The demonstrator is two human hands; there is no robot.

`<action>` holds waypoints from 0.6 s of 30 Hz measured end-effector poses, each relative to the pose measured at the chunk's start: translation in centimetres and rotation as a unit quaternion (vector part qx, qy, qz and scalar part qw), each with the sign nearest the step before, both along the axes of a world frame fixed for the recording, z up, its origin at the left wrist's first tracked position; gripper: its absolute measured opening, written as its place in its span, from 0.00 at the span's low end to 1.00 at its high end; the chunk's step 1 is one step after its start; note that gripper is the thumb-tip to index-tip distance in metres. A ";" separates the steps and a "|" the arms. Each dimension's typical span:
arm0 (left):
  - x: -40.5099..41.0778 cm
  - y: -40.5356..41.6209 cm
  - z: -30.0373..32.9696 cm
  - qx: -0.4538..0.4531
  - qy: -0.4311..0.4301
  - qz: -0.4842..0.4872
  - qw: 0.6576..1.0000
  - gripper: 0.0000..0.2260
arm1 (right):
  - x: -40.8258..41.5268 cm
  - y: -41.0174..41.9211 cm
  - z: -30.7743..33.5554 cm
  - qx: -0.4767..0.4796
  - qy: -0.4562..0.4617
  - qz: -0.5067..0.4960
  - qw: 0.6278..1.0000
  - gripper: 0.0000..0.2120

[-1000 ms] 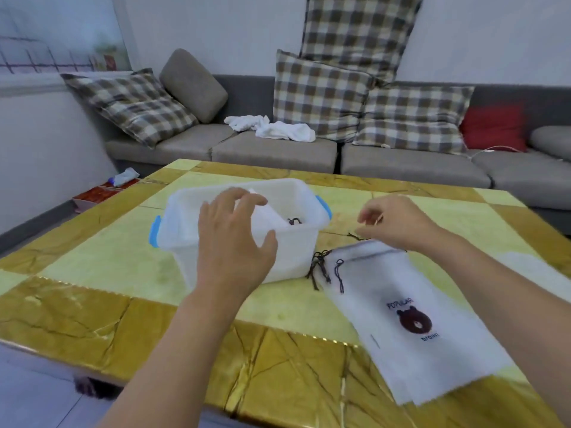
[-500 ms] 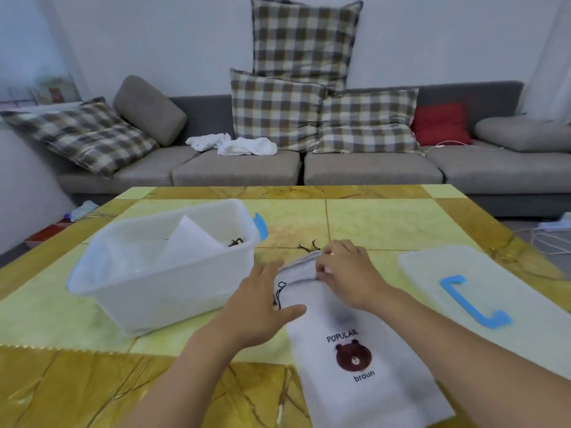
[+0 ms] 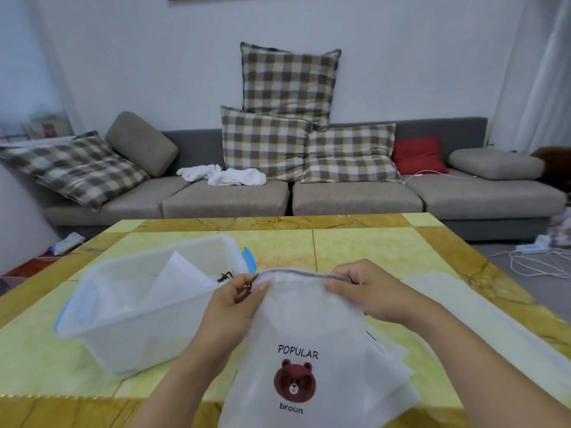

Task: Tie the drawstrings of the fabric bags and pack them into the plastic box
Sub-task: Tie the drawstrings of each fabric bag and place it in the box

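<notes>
Both hands hold the top hem of a white fabric bag point(image 3: 312, 329) printed with a bear, which is raised a little above the worktop point(image 3: 370, 248), just right of the plastic box point(image 3: 129, 319). The left hand point(image 3: 234, 301) pinches the left corner of the hem, where a dark drawstring point(image 3: 247, 288) comes out; the right hand point(image 3: 367, 291) pinches the right corner, thumb on top.

The step in hand seems to be closing the mouth of this bag. To do it well, the right hand should keep the hem firm while the left takes the cord itself, not the cloth, and pulls it sideways so the hem gathers evenly. I cannot tell for sure if the cord is already between the left fingers, because they hide it.

More bags point(image 3: 389, 362) lie flat under this one, so lift only the top layer. One bag point(image 3: 182, 276) is already inside the box.
</notes>
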State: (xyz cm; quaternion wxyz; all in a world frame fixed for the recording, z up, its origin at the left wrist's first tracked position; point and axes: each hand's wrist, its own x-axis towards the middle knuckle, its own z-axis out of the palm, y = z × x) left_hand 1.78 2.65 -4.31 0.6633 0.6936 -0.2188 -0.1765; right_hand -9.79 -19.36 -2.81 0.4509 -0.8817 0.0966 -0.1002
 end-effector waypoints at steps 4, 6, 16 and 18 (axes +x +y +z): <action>-0.3 0.2 0.7 -0.021 0.011 0.003 1.000 0.13 | -0.8 0.9 -0.1 0.069 -0.025 -0.029 0.997 0.19; -0.3 0.5 0.9 -0.020 0.017 0.037 0.999 0.15 | -1.2 1.7 -0.6 0.134 -0.013 -0.025 0.991 0.17; 1.0 1.1 0.6 -0.081 0.143 0.124 0.979 0.20 | -1.1 0.5 -1.6 0.332 0.056 0.024 0.941 0.13; 1.3 1.3 0.7 -0.119 0.188 0.130 0.966 0.18 | -1.4 -0.3 -1.8 0.347 0.057 0.026 0.936 0.09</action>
